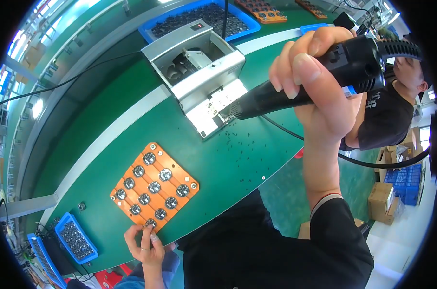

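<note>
My right hand (319,82) is wrapped around a black electric screwdriver (276,98), held slanting down to the left. Its narrow nose is at the front outlet of a silver screw feeder (194,72); the bit's tip is too small to make out. An orange fixture plate (140,184) lies on the green table, with several round metal-and-black parts seated in its pockets. At the plate's near corner, my left hand (148,245) has its bent fingertips together on one small round part (151,223).
Small dark screws (240,147) are scattered beside the feeder. Blue trays of parts stand at the far edge (153,36) and near left (76,238). A black cable (281,126) runs under the screwdriver. Another person (387,115) is at the right, near cardboard boxes (382,200).
</note>
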Demonstrator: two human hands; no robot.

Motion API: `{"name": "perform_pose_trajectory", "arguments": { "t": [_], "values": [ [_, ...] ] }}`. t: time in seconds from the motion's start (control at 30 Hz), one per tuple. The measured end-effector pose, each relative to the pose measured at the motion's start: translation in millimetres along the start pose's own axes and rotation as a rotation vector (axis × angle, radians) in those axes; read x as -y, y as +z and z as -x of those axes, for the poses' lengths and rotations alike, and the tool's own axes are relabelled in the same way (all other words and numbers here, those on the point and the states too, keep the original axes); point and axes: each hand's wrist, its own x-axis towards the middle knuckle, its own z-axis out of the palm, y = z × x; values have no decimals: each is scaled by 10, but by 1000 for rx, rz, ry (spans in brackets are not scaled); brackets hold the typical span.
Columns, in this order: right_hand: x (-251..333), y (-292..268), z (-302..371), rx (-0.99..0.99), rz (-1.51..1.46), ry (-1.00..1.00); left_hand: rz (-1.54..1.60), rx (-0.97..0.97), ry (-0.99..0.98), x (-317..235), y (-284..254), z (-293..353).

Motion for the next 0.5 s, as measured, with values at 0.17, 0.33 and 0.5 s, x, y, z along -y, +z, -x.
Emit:
{"name": "perform_pose_trajectory", "arguments": {
  "t": [0.17,0.33,0.5],
  "values": [
    [-21,113,-95,-31,113,9,0,0,2,-9,8,-2],
    [-51,135,-74,-81,97,177,0,-6,3,-18,-13,2],
    [60,10,-18,-159,-8,189,15,-11,12,-28,-6,-29]
  ]
}}
